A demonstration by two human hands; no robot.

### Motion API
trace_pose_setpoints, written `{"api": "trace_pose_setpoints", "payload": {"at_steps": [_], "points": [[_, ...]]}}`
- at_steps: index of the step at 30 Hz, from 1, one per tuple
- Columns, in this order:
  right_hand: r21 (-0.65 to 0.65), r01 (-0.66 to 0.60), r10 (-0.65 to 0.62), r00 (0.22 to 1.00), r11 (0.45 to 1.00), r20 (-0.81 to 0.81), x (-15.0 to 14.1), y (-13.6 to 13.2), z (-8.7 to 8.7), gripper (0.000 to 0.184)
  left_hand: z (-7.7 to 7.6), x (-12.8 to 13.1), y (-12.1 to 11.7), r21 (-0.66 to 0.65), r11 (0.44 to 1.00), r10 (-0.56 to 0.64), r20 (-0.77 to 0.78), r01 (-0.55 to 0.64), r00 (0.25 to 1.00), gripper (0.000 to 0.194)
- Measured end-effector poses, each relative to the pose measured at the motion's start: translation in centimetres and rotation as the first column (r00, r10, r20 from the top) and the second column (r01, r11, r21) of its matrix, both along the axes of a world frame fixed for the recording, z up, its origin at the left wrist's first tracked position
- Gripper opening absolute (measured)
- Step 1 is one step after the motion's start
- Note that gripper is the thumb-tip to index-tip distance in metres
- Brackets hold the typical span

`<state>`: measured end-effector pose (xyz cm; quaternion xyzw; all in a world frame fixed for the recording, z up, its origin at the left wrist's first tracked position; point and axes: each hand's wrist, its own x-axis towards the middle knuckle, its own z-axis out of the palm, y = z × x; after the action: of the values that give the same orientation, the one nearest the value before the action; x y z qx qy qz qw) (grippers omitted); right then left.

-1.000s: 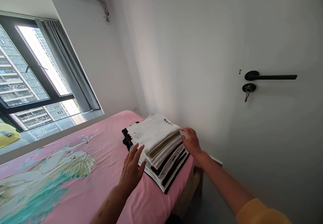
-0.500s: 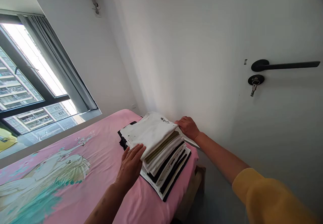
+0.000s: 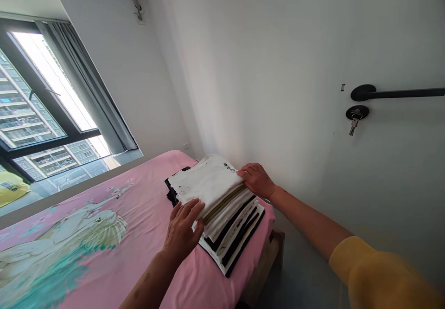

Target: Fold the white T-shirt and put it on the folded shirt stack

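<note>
A white T-shirt (image 3: 205,181) with small dark lettering lies folded on top of a stack of folded clothes (image 3: 233,232). The layers below it are olive, white, black and cream. At the near left corner of the T-shirt is my left hand (image 3: 184,228), fingers spread and fingertips touching the fabric, thumb down by the stack's front side. My right hand (image 3: 256,180) rests with its fingers laid over the T-shirt's right corner; its thumb is hidden. Dark cloth (image 3: 171,193) sticks out at the stack's left side.
The stack sits near the corner of a bed with a pink printed sheet (image 3: 146,197). A wooden bed leg (image 3: 278,248) shows below it. At right is a white door with a black handle (image 3: 399,93) and keys (image 3: 353,125). A window and grey curtain (image 3: 86,86) are left.
My right hand has shifted from the T-shirt's corner edge to lie over its top. My left thumb has come away from the fingers, so that hand is more spread. The view has turned slightly.
</note>
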<state>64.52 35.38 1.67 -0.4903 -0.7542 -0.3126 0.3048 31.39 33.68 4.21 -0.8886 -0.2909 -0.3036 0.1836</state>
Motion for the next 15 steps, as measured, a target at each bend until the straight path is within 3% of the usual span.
{"api": "trace_pose_setpoints", "payload": {"at_steps": [4, 9, 12, 15], "points": [[0.014, 0.051, -0.051, 0.999, 0.999, 0.012, 0.1, 1.2, 0.7, 0.028, 0.5, 0.9, 0.0, 0.077, 0.997, -0.010, 0.034, 0.008, 0.999, 0.032], [-0.130, 0.134, -0.141, 0.989, 0.982, -0.047, 0.2, 1.4, 0.3, 0.031, -0.1, 1.0, -0.2, 0.074, 0.997, -0.010, 0.036, 0.008, 0.999, 0.030], [-0.153, 0.170, -0.185, 0.979, 0.973, -0.087, 0.4, -1.4, -2.3, 0.032, -2.2, -1.2, -2.4, -0.002, 1.000, 0.031, 0.002, -0.031, 1.000, 0.036], [-0.170, 0.160, -0.189, 0.967, 0.972, -0.173, -0.6, -6.3, -7.4, 0.034, -5.8, -5.7, -7.6, -0.136, 0.985, 0.098, -0.055, -0.104, 0.994, 0.034]]}}
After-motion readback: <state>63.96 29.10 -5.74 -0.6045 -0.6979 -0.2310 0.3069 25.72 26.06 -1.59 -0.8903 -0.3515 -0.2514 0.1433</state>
